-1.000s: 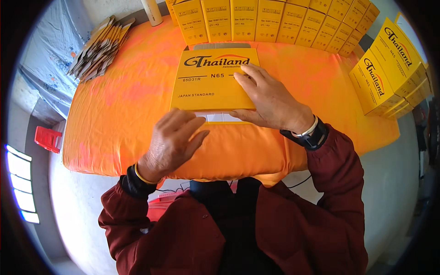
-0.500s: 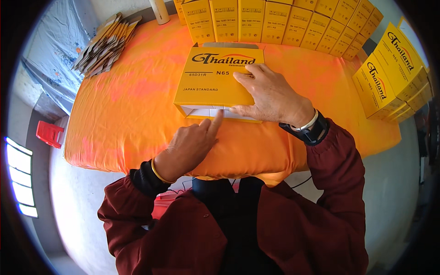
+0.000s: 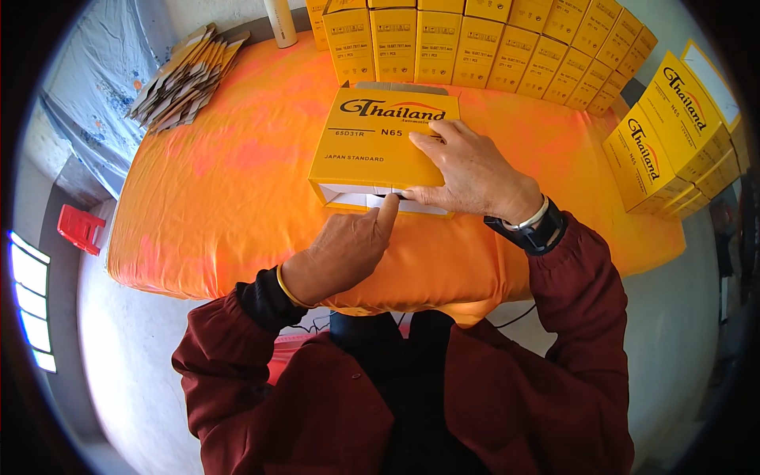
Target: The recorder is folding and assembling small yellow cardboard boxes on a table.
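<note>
A yellow cardboard box (image 3: 348, 142) with dark print lies flat in front of me, its white inner flaps (image 3: 348, 197) showing at the near end. My right hand (image 3: 475, 170) is closed on its right side, fingers over the top and thumb at the near edge. At that same end my left hand (image 3: 344, 249) presses one fingertip against the white flaps beside the right thumb, its other fingers curled. A dark gap shows between the flaps there. The grey-brown flap (image 3: 400, 89) at the far end sticks out.
Yellow boxes (image 3: 443, 51) stand in stacked rows at the back, and larger ones (image 3: 665, 138) at the right edge. A pile of flattened cartons (image 3: 186, 79) lies at the back left near a white cylinder (image 3: 280, 24). Orange cloth (image 3: 214, 190) covers the table. A red stool (image 3: 79, 228) stands left.
My left hand has moved slightly right, its fingertip pressing further into the flaps, where a dark gap now shows. My right hand keeps its hold on the box.
</note>
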`<control>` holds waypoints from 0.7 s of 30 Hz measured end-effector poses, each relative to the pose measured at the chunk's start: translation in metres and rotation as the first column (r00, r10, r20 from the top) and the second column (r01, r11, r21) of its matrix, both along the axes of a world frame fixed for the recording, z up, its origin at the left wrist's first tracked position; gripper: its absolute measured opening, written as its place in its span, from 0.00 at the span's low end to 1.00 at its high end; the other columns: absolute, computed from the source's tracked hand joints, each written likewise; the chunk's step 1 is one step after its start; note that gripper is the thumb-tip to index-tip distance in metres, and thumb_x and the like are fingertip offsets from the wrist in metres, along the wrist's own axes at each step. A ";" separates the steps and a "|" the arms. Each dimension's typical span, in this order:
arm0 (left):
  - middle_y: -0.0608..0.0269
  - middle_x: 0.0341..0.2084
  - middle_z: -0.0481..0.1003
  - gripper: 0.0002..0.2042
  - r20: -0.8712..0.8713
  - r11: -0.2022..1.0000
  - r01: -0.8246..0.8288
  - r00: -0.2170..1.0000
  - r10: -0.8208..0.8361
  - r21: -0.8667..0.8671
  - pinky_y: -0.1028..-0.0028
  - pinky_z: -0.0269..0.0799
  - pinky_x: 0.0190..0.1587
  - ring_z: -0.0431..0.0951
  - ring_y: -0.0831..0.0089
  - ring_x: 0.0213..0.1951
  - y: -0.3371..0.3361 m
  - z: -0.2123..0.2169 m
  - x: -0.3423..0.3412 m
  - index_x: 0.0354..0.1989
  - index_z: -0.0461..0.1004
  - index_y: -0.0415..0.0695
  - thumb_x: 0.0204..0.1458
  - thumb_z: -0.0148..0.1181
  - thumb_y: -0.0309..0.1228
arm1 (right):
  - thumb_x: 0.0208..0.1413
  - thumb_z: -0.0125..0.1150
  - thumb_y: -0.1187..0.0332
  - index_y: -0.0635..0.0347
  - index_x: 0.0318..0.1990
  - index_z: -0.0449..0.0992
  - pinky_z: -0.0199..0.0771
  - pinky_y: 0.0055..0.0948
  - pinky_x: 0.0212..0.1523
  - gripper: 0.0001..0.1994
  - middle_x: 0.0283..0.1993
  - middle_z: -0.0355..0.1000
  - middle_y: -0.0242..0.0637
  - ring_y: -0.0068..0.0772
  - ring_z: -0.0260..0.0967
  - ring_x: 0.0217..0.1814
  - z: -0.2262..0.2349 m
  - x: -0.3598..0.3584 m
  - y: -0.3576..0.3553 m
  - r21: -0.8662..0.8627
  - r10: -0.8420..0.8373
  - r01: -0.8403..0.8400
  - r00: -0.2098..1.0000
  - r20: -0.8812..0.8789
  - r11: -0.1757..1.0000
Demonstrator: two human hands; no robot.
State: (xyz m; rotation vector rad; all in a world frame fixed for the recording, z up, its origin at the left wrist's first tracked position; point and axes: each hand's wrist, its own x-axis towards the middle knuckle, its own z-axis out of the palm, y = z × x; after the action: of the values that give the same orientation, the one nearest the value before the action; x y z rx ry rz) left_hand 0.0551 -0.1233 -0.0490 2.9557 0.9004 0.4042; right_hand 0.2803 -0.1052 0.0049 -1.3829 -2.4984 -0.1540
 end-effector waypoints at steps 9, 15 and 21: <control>0.50 0.35 0.67 0.21 0.061 0.994 -0.070 0.996 0.065 0.080 0.68 0.74 0.31 0.72 0.59 0.37 -0.010 0.009 0.011 0.50 0.60 0.28 0.44 0.51 0.21 | 0.43 0.66 0.57 0.66 0.50 0.71 0.68 0.43 0.52 0.28 0.50 0.66 0.47 0.49 0.65 0.53 0.014 -0.016 0.010 -0.048 -0.003 0.006 0.998 0.060 0.999; 0.50 0.37 0.64 0.25 0.049 0.980 -0.199 0.979 0.198 0.028 0.61 0.73 0.32 0.71 0.54 0.39 -0.021 0.005 0.018 0.52 0.58 0.33 0.44 0.58 0.23 | 0.40 0.65 0.66 0.63 0.48 0.72 0.66 0.43 0.53 0.24 0.50 0.67 0.47 0.50 0.65 0.53 -0.003 -0.036 0.028 0.178 0.368 -0.343 0.920 -0.135 0.922; 0.49 0.37 0.64 0.23 0.073 0.975 -0.221 0.973 0.220 0.007 0.63 0.73 0.29 0.71 0.55 0.38 -0.026 0.005 0.024 0.50 0.60 0.34 0.43 0.57 0.23 | 0.42 0.63 0.71 0.62 0.48 0.71 0.69 0.42 0.51 0.22 0.49 0.67 0.46 0.50 0.67 0.51 0.001 -0.040 0.023 0.056 0.349 -0.345 0.933 -0.084 0.937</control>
State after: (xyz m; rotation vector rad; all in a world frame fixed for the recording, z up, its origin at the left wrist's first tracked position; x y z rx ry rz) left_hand 0.0788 -0.1490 -0.0442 2.8413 1.2267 0.5227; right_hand 0.2405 -0.0821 0.0059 -0.8888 -2.5957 -0.0644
